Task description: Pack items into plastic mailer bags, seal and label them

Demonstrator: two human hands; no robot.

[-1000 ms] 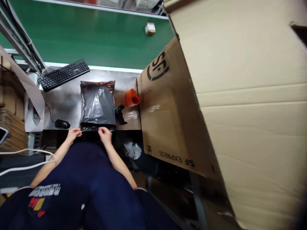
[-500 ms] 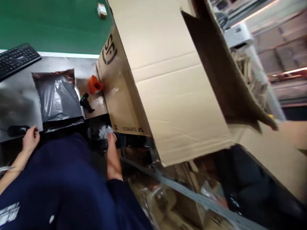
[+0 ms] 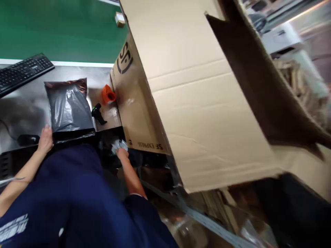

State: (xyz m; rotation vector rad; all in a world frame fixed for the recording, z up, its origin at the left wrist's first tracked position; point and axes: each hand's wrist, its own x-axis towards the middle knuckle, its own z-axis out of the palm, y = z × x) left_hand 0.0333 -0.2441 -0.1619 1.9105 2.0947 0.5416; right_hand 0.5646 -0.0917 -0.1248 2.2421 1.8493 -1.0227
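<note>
Two bare hands work at the near edge of a steel table (image 3: 20, 106), below a dark blue shirt that fills the bottom of the view. The right hand (image 3: 122, 153) hangs lower than the table edge, in the dark gap in front of it, with a crumpled whitish scrap (image 3: 117, 146) at its fingertips; the fingers curl toward the scrap, but whether they pinch it I cannot tell, since the hand is small and blurred. The left hand (image 3: 45, 138) rests on the table edge, fingers loosely bent and holding nothing, touching the near left corner of a grey poly mailer bag (image 3: 68, 108), whose dark flap hangs over the edge. Just left of that hand lies a black computer mouse (image 3: 28, 139).

Right of the bag stands a black barcode scanner (image 3: 98, 113), and just beyond it an orange tape dispenser (image 3: 107, 95). A large SF Express cardboard box (image 3: 196, 96) leans tilted at the table's right end, close beside the dispenser and directly above the right hand. Farther off, a black keyboard (image 3: 22, 72) sits at the back left, and behind it runs a green conveyor belt (image 3: 57, 31) carrying a small carton (image 3: 119, 19).
</note>
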